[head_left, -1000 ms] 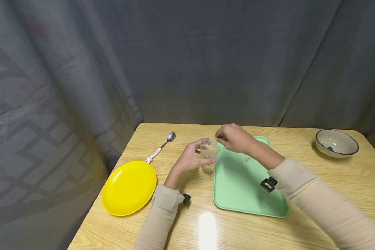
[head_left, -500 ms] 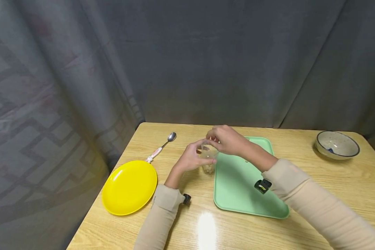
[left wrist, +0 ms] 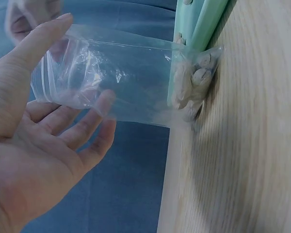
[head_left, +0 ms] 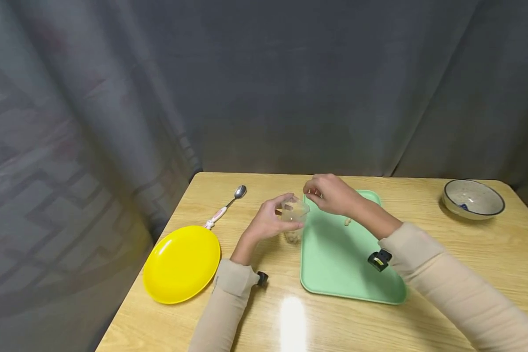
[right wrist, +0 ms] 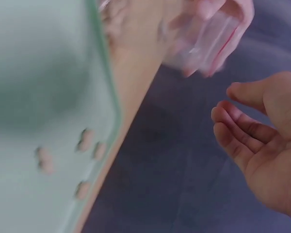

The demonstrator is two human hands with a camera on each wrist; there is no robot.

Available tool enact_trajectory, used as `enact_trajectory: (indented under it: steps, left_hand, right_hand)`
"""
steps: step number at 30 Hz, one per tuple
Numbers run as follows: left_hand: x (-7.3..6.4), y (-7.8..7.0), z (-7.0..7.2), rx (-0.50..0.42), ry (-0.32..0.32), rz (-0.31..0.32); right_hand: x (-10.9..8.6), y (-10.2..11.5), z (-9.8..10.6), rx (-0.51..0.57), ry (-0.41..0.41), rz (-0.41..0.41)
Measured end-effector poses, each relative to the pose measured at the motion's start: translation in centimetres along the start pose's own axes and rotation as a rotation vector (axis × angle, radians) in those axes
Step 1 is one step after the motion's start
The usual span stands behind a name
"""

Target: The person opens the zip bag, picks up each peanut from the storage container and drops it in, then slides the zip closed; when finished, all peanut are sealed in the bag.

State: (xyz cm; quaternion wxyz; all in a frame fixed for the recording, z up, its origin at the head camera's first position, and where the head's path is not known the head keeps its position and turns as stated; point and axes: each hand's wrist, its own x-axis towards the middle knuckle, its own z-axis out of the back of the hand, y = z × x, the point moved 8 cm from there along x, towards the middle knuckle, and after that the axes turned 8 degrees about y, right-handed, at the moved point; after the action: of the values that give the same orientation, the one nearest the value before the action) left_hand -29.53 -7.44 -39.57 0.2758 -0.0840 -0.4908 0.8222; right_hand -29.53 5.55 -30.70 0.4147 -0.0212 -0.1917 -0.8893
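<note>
While the left hand grasps one clear plastic bag, the right hand hovers beside it, fingers loosely curved and released. Four tan peanuts show on one pale-green rectangular tray. The bag stands on the wooden table just beside the tray's left rim, wood separating it from one yellow oval plate; the bag's mouth points up, long axis upright.
</note>
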Motion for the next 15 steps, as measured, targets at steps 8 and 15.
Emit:
enact_trajectory:
  steps: [8, 15]
  left_hand:
    - [-0.1, -0.1, -0.1, 0.004, -0.005, 0.003]
    - [-0.1, 0.0, -0.1, 0.018, -0.012, -0.009]
  right_hand:
    - [-3.3, -5.7, -2.0, 0.028, 0.107, -0.181]
    - [-6.0, -9.1, -4.5, -0.015, 0.256, -0.316]
